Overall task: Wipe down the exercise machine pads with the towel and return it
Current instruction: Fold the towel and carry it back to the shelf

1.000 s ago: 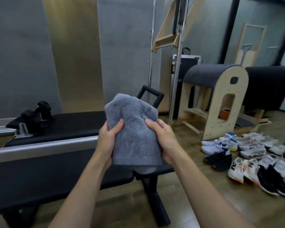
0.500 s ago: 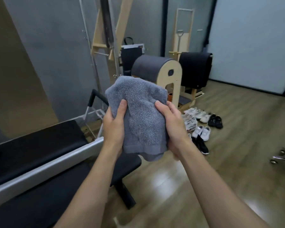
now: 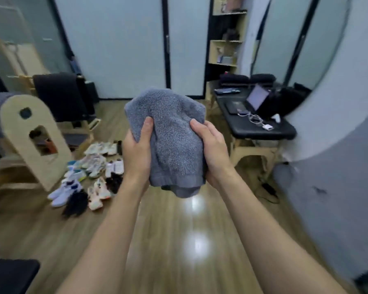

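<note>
Both hands grip the towel [image 3: 170, 136] at chest height in mid-frame: the left hand [image 3: 137, 152] clamps its 9 o'clock edge with the thumb pressed over the front, the right hand [image 3: 210, 149] clamps its 3 o'clock edge the same way, fingers wrapped behind and out of sight. What has changed in the last second is the room behind it: the long black machine pad that lay under the towel is gone from centre view, only a dark corner [image 3: 11, 274] shows at 7 o'clock, and the view has swung rightward past the arched barrel [image 3: 30, 143] and the shoes [image 3: 87, 175], now at 9 o'clock, toward a black table [image 3: 261, 132] with a laptop [image 3: 256, 98] at 2 o'clock and shelves [image 3: 226, 39] at 1 o'clock. The grip and the fold have stayed the same throughout. I read this as wiping finished and the return leg begun, though where the towel belongs is not shown. The towel is folded into a thick bundle with its long axis running 12 to 6 o'clock, rounded fold uppermost and tipped slightly away, hemmed edge down, a loose inner layer hanging just below the hem at 6 o'clock. It touches nothing but the hands, well above the wood floor [image 3: 179, 240].
</note>
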The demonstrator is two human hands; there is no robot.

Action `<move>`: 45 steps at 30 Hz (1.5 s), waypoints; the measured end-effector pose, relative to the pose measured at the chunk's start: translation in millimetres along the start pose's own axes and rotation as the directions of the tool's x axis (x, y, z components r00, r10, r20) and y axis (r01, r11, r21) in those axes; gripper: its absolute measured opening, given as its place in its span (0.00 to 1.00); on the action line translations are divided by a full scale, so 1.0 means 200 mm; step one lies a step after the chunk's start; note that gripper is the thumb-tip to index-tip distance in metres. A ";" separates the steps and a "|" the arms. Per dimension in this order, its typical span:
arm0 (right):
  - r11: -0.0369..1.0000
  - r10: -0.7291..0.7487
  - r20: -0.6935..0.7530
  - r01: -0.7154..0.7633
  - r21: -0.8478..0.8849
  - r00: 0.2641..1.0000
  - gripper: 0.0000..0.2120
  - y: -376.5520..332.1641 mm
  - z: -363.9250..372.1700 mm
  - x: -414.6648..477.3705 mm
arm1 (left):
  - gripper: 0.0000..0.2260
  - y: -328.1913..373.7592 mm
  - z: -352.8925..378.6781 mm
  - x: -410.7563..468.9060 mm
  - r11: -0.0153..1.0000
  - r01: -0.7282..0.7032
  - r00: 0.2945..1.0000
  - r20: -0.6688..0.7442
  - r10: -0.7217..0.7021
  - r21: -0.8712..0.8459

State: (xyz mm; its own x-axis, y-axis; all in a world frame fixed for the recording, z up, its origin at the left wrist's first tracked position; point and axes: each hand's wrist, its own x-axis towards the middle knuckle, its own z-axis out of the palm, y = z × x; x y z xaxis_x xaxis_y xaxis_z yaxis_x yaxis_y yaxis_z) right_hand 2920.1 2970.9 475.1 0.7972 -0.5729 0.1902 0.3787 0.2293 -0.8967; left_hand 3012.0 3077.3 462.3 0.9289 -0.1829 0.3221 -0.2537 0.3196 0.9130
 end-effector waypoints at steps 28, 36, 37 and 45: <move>0.782 -0.586 -0.810 0.271 -0.561 0.015 0.05 -2.02 -3.57 -1.75 | 0.15 -0.03 4.05 -2.86 0.832 0.548 0.018 0.996 0.093 -0.087; 0.750 -0.620 -0.779 0.223 -0.623 -0.090 0.06 -2.55 -4.55 -1.77 | 0.15 -0.06 5.15 -3.36 0.795 0.606 -0.097 0.988 0.118 -0.036; 0.749 -0.623 -0.776 0.215 -0.627 -0.096 0.06 -2.63 -4.67 -1.78 | 0.16 -0.05 5.28 -3.41 0.793 0.609 -0.106 0.988 0.115 -0.027; 0.745 -0.638 -0.760 0.153 -0.649 -0.121 0.10 -3.15 -5.78 -1.85 | 0.16 -0.16 6.36 -3.95 0.768 0.641 -0.108 0.988 0.113 -0.018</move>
State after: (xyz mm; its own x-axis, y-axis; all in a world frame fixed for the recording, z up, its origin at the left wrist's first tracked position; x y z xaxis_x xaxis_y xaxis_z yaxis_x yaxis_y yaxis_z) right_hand 1843.7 2129.5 507.8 -0.6956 -0.6753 0.2451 0.0990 -0.4281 -0.8983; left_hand 1943.5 2028.9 496.6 -0.3957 -0.8624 0.3156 0.4052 0.1445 0.9027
